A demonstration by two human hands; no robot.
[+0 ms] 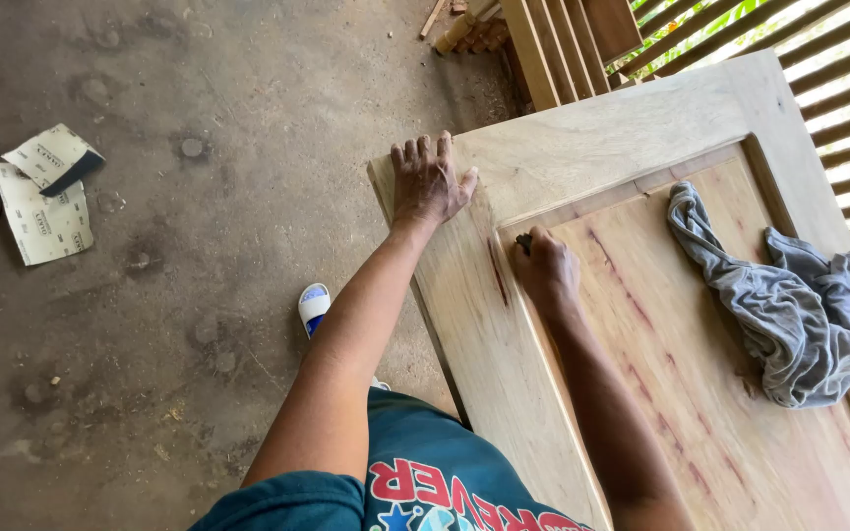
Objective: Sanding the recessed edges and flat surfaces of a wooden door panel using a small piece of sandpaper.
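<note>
Head view. The left hand [428, 182] lies flat, fingers spread, on the top corner of a pale wooden door [484, 324]. The right hand [546, 270] is clenched on a small dark abrasive piece [523, 241], pressed into the recessed panel's upper-left corner; the groove's long axis runs from there toward the person. A grey cloth [789, 305] lies on the panel to the right, well apart.
</note>
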